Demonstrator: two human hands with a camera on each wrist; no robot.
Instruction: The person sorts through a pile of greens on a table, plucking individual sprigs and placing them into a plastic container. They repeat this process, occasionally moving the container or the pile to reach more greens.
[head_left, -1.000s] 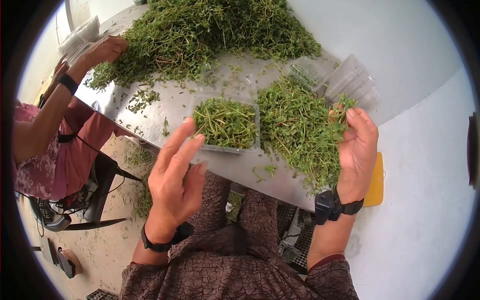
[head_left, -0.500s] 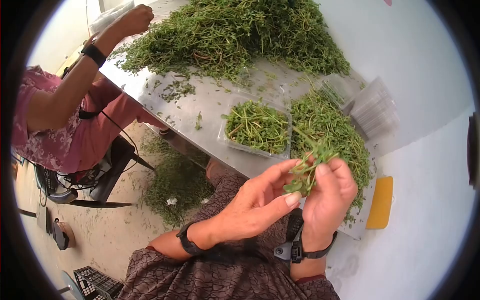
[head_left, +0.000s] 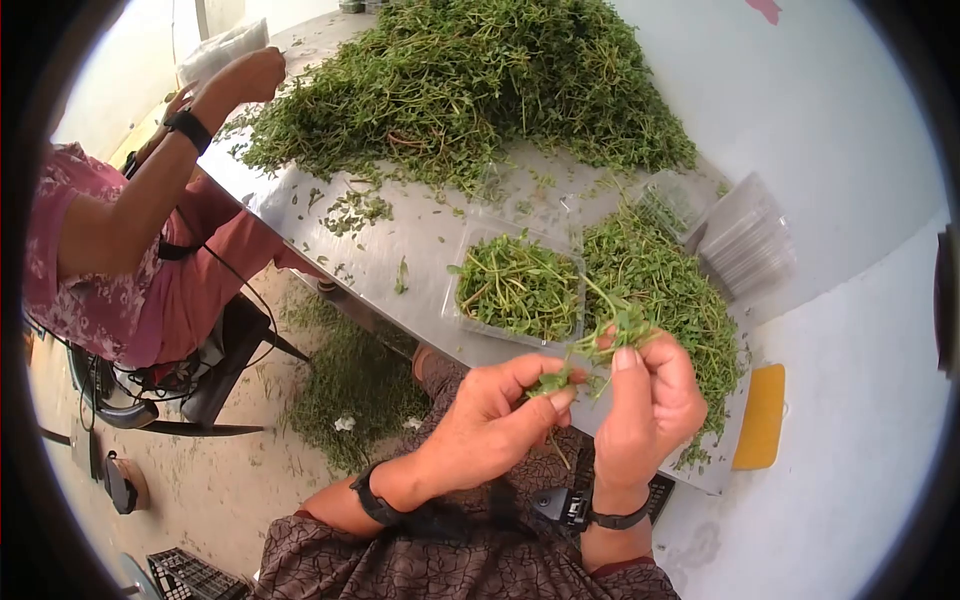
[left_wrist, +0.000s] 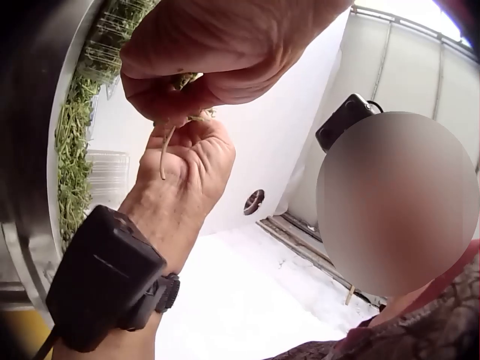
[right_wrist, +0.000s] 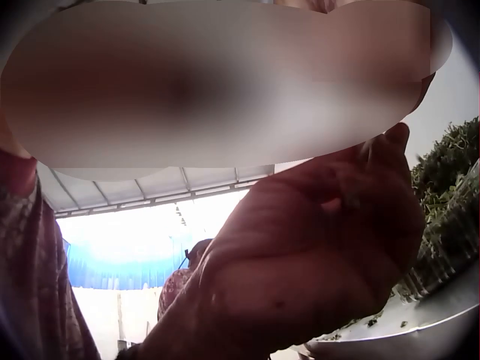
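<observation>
Over my lap in the head view, both hands are close together at the table's front edge. My left hand [head_left: 490,415] pinches a leafy green sprig [head_left: 548,384] between thumb and fingers, its thin stem [left_wrist: 164,154] hanging below in the left wrist view. My right hand [head_left: 645,410] holds more leafy sprigs [head_left: 628,328] between thumb and forefinger. Just beyond, an open clear plastic box [head_left: 455,318] is filled with cut greens [head_left: 520,285]. A smaller heap of greens [head_left: 670,285] lies right of the box. Much of the right wrist view is blurred.
A large mound of greens [head_left: 480,90] covers the back of the metal table [head_left: 360,265]. Stacked clear boxes [head_left: 745,240] stand by the wall. Another person [head_left: 110,240] sits at the left. A yellow board [head_left: 760,415] is beside the table's right edge; greens [head_left: 350,380] litter the floor.
My right hand has come from the small heap to my front with sprigs, and my left hand has met it. The sprigs are now parted between both hands.
</observation>
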